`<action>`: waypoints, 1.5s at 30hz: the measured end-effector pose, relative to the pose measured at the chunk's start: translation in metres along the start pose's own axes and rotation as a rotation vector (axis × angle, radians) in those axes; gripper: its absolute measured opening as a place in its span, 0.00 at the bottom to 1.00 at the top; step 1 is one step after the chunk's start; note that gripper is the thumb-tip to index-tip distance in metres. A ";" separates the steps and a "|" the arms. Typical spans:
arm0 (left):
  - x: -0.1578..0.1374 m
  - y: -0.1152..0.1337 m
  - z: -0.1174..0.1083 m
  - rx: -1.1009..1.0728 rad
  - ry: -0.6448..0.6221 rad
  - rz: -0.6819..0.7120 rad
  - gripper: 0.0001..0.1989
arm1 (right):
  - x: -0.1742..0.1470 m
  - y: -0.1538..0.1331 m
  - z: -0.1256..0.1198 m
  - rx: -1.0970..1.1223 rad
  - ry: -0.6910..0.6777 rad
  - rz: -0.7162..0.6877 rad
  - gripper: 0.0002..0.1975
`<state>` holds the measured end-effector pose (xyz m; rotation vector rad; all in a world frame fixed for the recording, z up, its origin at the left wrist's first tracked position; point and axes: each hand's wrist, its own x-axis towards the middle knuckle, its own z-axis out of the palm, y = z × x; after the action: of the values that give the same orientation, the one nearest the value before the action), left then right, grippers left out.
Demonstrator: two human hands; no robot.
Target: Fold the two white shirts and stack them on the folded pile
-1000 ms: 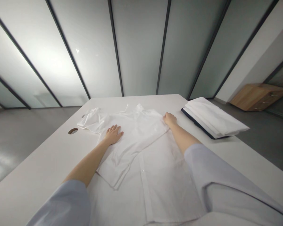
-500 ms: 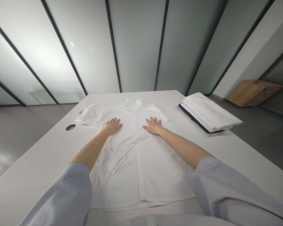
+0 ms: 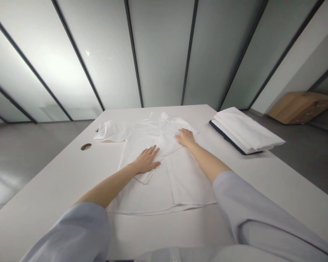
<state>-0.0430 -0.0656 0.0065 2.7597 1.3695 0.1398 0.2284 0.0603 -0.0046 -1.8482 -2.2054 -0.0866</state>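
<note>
Head view: the left hand (image 3: 147, 161) lies flat, fingers spread, on the folded flap of the white shirt (image 3: 180, 178) at mid-table. The right hand (image 3: 185, 137) presses open-palmed, gripping nothing, near the collar. Far right lies a stack of folded cloths (image 3: 246, 133); a cable hole (image 3: 85, 146) pierces the table (image 3: 57, 182) left.

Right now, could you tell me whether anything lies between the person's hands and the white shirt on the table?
Nothing visible does. The left hand and the right hand both rest flat, palms down, directly on the white shirt spread on the table.
</note>
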 end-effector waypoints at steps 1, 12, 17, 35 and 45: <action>-0.004 -0.001 -0.001 0.010 0.051 0.020 0.32 | -0.001 0.001 -0.001 0.007 0.032 -0.013 0.23; -0.015 0.014 -0.013 0.048 0.075 0.051 0.15 | -0.042 0.010 -0.020 0.097 0.116 -0.169 0.13; -0.002 0.029 -0.015 0.117 -0.039 -0.117 0.11 | -0.051 0.024 -0.020 0.131 0.083 -0.099 0.14; 0.025 -0.018 0.011 -0.037 -0.085 -0.188 0.37 | -0.046 0.027 0.000 0.023 -0.231 -0.152 0.32; 0.011 -0.077 0.001 0.046 -0.083 -0.534 0.37 | -0.057 0.019 -0.005 -0.027 -0.295 -0.028 0.41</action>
<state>-0.0969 -0.0102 -0.0013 2.2922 2.0360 -0.0332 0.2565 0.0084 -0.0156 -1.9525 -2.4324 0.1620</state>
